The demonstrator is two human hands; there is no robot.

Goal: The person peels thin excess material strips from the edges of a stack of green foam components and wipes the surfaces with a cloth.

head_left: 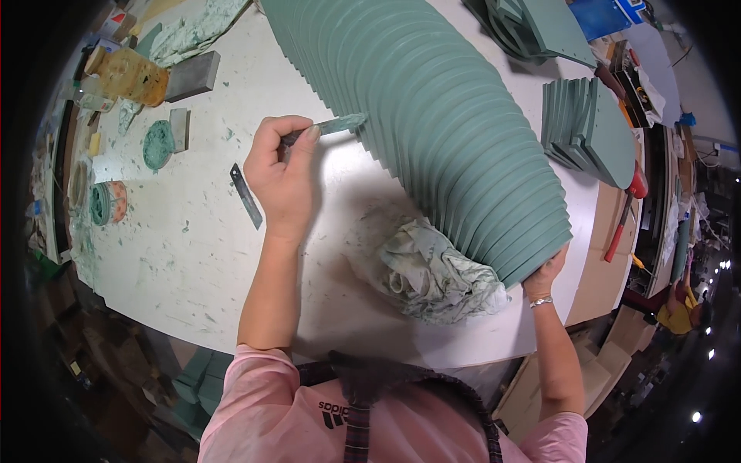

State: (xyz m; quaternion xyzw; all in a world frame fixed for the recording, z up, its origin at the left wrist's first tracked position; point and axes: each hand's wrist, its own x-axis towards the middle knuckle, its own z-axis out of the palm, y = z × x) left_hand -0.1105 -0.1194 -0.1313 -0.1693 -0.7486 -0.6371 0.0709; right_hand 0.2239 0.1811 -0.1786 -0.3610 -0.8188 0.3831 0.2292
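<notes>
A long, curved green piece [448,116], built of many thin overlapping layers with stepped edges, stretches from the far side of the table to its near right. My left hand [282,170] is closed around a putty knife [332,126] smeared with green paste, its tip at the piece's left stepped edge. At the near right corner of the piece, my right hand [546,276] wraps round the end; some of its fingers are hidden behind it. A crumpled, green-stained cloth [440,274] lies against the piece's near left side.
On the white table [201,255], a thin dark blade [246,197] lies left of my forearm. Green paste [158,145], an open jar [108,202], an amber container [131,75] and a grey block [192,76] stand farther left. Stacked green panels [587,131] and a red-handled tool [617,231] are right.
</notes>
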